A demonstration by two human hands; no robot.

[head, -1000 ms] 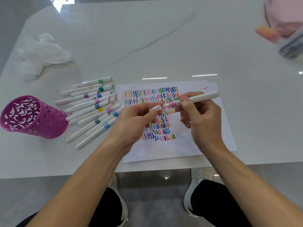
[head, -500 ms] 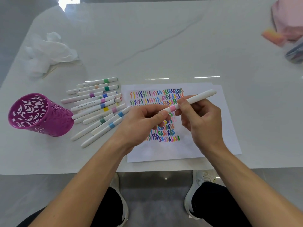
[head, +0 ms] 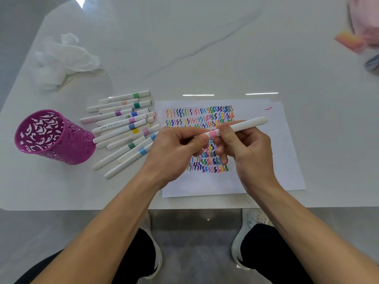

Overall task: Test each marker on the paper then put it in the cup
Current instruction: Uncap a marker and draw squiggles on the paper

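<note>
Centrally, above the paper (head: 287, 160), a pink-banded marker (head: 242, 126) is held clear of the sheet by both hands: the right hand (head: 252, 152) curls round its barrel, and the left hand (head: 174, 152) pinches the cap end. Its long axis runs from lower left to upper right, with the cap end on the side of the cup (head: 78, 144). Light, stiff and smooth, it is probably best gripped mid-barrel.

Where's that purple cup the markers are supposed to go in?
In the head view, the purple cup sits on the white table at the far left, right beside the loose markers, with crumpled white tissue behind it.
</note>
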